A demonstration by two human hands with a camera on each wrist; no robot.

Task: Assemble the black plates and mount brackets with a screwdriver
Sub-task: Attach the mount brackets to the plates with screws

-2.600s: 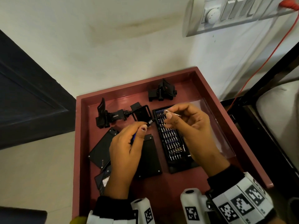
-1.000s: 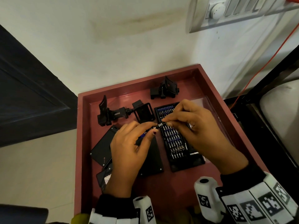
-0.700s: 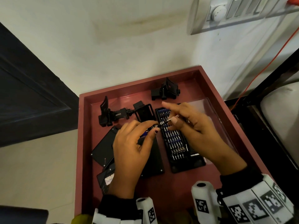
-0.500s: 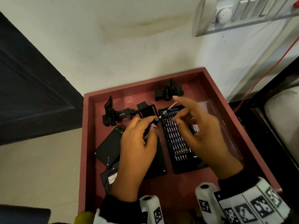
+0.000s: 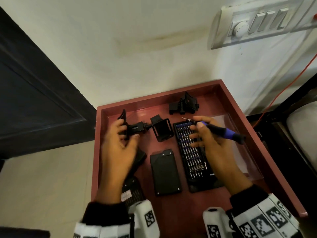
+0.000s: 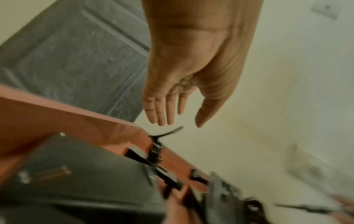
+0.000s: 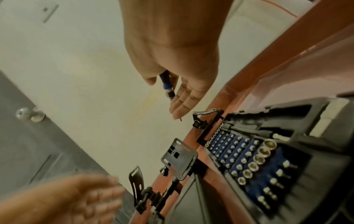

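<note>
My right hand (image 5: 197,122) pinches a blue and black screwdriver (image 5: 217,132) between thumb and forefinger above the bit case (image 5: 193,157), tip pointing far left; its other fingers are straight. In the right wrist view the screwdriver (image 7: 168,86) shows under the right hand (image 7: 166,97). My left hand (image 5: 126,134) is spread over the long mount bracket (image 5: 139,128) at the tray's far left; whether it touches is unclear. In the left wrist view the left hand (image 6: 180,122) is flat above the bracket (image 6: 157,151). A black plate (image 5: 165,172) lies mid-tray.
Everything lies in a red tray (image 5: 243,121) against a white wall. A second bracket (image 5: 184,104) sits at the far edge. Another black plate (image 5: 139,158) is partly under my left hand, and one with a sticker (image 5: 132,191) lies nearer. A clear lid (image 5: 243,157) lies right of the case.
The screwdriver passed from my left hand to my right. The left hand let go and moved left to the long bracket, uncovering the middle plate.
</note>
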